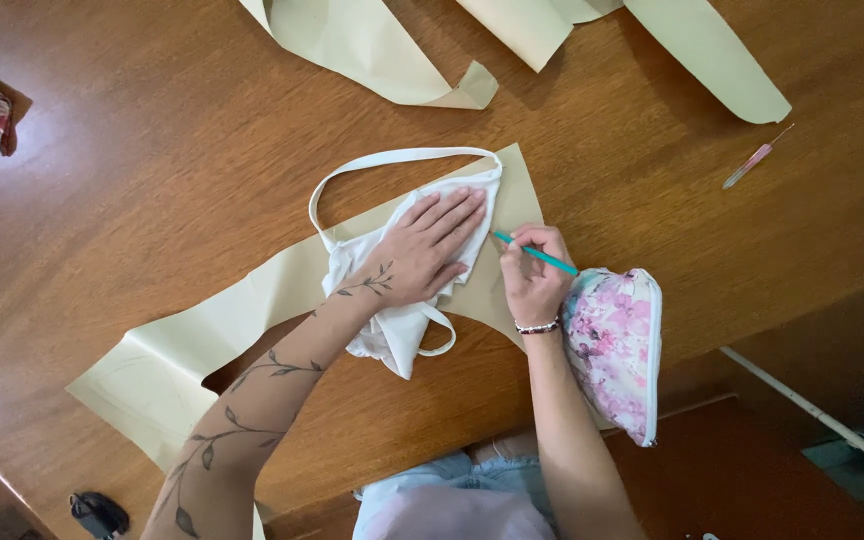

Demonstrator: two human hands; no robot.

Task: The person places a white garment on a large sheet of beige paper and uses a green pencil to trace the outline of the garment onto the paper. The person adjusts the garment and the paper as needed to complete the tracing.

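In the head view, the white cloth top (402, 260) is pressed flat by the left hand (430, 250), fingers spread, on cream pattern paper (252, 300) near the wooden table (152, 150)'s front edge. A teal pencil (537, 256) is pinched by the right hand (532, 275). If the cloth is let slide, the traced line could be made crooked.

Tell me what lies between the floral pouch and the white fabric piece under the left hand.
In the head view, the right hand sits there, holding a teal pencil on the cream paper pattern, between the floral pouch and white fabric piece.
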